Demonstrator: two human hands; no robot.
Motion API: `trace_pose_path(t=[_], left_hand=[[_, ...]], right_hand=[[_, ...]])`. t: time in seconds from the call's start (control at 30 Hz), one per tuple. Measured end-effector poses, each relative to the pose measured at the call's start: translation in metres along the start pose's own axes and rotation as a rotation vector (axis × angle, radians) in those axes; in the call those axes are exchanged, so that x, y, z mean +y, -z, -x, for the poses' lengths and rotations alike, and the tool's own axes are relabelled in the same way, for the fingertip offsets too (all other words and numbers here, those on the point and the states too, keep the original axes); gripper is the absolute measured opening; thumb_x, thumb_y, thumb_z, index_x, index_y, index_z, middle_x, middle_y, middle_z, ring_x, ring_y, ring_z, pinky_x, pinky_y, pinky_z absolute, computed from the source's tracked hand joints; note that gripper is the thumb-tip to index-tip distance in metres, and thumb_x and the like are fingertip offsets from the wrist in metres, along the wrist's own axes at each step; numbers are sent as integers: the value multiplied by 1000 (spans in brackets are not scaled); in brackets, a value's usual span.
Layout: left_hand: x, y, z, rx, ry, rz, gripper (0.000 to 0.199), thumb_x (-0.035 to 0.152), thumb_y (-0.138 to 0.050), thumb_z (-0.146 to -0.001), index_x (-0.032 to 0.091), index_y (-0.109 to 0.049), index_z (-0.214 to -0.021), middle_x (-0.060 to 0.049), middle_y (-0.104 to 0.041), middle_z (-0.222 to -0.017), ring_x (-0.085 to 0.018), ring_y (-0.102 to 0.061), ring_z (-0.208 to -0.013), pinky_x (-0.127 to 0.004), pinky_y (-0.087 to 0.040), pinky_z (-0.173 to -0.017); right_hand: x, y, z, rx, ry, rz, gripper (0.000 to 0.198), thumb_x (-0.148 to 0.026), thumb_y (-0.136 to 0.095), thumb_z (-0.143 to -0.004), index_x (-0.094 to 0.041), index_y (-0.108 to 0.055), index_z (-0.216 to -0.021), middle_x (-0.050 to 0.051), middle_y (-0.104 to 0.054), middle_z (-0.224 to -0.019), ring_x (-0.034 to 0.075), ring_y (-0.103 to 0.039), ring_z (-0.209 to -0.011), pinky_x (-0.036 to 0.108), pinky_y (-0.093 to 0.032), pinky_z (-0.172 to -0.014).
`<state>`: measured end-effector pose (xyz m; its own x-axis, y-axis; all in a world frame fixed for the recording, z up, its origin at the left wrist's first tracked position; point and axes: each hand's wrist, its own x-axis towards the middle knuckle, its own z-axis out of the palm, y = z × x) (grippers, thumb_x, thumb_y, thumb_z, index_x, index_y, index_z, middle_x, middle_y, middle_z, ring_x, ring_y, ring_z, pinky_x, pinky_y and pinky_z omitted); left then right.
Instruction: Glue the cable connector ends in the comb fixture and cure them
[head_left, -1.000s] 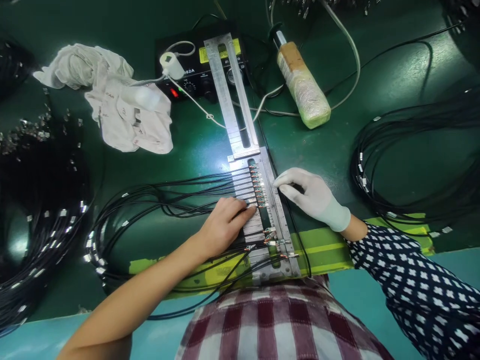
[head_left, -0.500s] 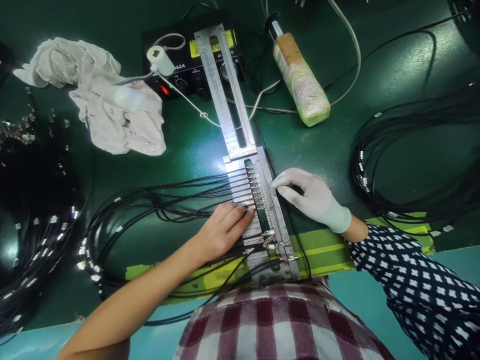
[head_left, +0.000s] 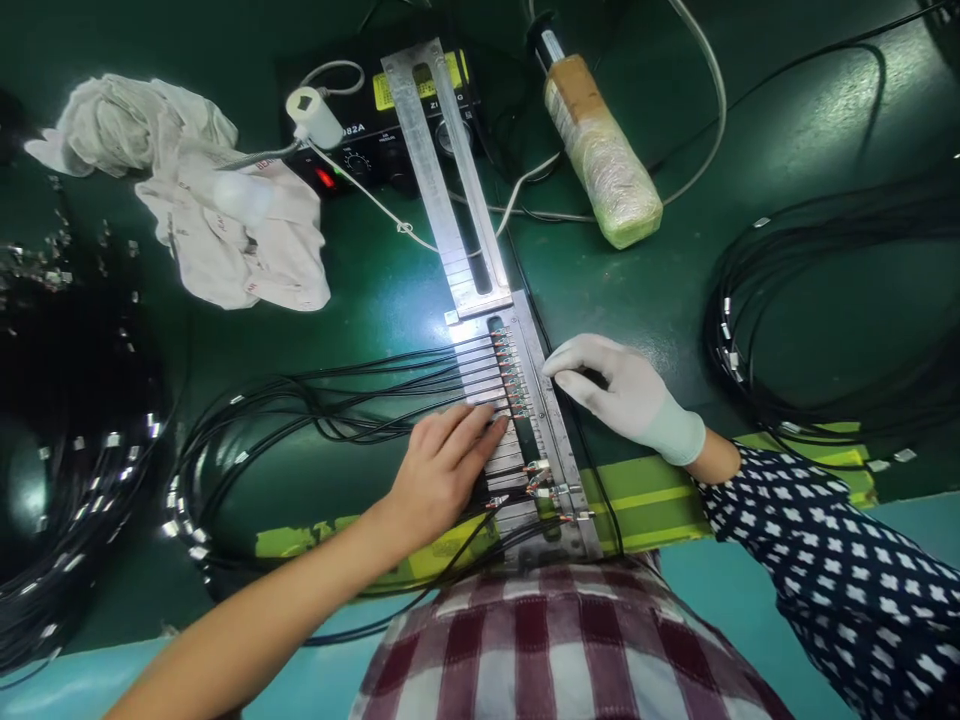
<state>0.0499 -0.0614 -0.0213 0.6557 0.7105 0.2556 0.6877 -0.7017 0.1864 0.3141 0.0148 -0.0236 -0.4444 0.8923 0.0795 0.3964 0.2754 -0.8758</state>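
Observation:
A slotted metal fixture [head_left: 508, 380] lies in front of me with black cables [head_left: 420, 368] laid side by side across it. Their stripped ends with small connectors [head_left: 512, 372] line up over its slot. My left hand [head_left: 442, 470], bare, rests on the fixture's left side, thumb and fingers closed on a black cable at the end of the row. My right hand [head_left: 619, 392], in a white glove, is at the fixture's right edge, thumb and forefinger tips together; whatever is between them is hidden. Several loose cable ends [head_left: 544, 490] lie across the lower part.
A control box [head_left: 382, 150] stands behind, under a second metal fixture [head_left: 450, 180]. A wrapped tool handle [head_left: 600, 150] lies right of it, white cloths [head_left: 247, 240] to the left. Coiled cables [head_left: 727, 340] lie at right, and a dark cable bundle [head_left: 97, 480] at far left.
The left fingers have shifted very slightly on the fixture. The right hand holds the same pose, and the view has moved a little.

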Motion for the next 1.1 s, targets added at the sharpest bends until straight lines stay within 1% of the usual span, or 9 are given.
trace_pose_path(t=[0.13, 0.27, 0.5, 0.7, 0.8, 0.9, 0.97, 1.07, 1.1], left_hand=[[11, 3, 8, -139, 40, -45, 55, 8, -44, -95, 12, -40, -150, -11, -55, -146, -23, -49, -135, -37, -32, -114], [13, -1, 12, -161, 37, -112, 59, 9, -40, -95, 12, -34, -153, -9, -47, -153, -23, -44, -141, -37, -25, -121], [7, -3, 17, -44, -14, -50, 60, 12, -42, -96, 14, -31, -154, -12, -53, -147, -24, -48, -140, -40, -37, -116], [11, -7, 23, -131, -43, -103, 57, 17, -45, -95, 14, -38, -152, -13, -45, -153, -30, -41, -144, -41, -41, -113], [11, -7, 22, -86, -73, -91, 52, 17, -46, -94, 14, -45, -147, -15, -53, -147, -30, -46, -140, -41, -46, -108], [-4, -1, 5, 27, -67, 64, 42, 17, -46, -95, 16, -57, -135, -12, -66, -130, -24, -60, -123, -37, -50, -101], [-26, 3, -21, 98, 95, 215, 33, 21, -49, -94, 18, -65, -122, -10, -71, -115, -21, -64, -108, -37, -51, -96], [-67, 2, -70, 162, 652, 462, 33, 30, -65, -82, 17, -68, -113, -7, -69, -99, -22, -61, -97, -37, -49, -90], [-81, -1, -86, 166, 723, 501, 33, 31, -67, -79, 15, -68, -108, -6, -68, -90, -21, -61, -89, -34, -49, -84]], right_hand=[[1, -1, 0, 5, 5, -2, 15, -23, -57, -95, -24, -71, -97, 0, -72, -101, 18, -65, -99, 33, -48, -91], [3, -1, 1, 19, 29, 0, 16, -22, -56, -95, -24, -71, -97, 1, -72, -101, 19, -65, -99, 34, -49, -91], [2, -1, 2, 30, 68, 21, 18, -21, -53, -96, -23, -71, -98, 2, -72, -103, 19, -65, -101, 34, -48, -94], [2, -3, 1, 48, 47, 42, 17, -21, -53, -95, -22, -71, -97, 2, -72, -102, 20, -65, -100, 35, -48, -93], [1, -4, 2, 60, 27, 57, 18, -23, -53, -95, -22, -70, -97, 3, -71, -103, 20, -65, -99, 34, -48, -92], [-5, -10, 2, 83, -31, 150, 24, -25, -54, -94, -22, -66, -115, 4, -70, -106, 19, -66, -91, 33, -50, -86], [-12, -17, -2, 78, -82, 312, 38, -30, -58, -92, -21, -58, -129, 5, -71, -104, 20, -66, -85, 35, -48, -82], [-21, -28, -9, 38, -107, 589, 49, -39, -59, -94, -19, -51, -138, 8, -73, -104, 27, -68, -90, 39, -43, -82], [-23, -31, -11, 30, -103, 639, 48, -40, -56, -96, -20, -51, -138, 9, -74, -106, 28, -68, -93, 40, -42, -82]])
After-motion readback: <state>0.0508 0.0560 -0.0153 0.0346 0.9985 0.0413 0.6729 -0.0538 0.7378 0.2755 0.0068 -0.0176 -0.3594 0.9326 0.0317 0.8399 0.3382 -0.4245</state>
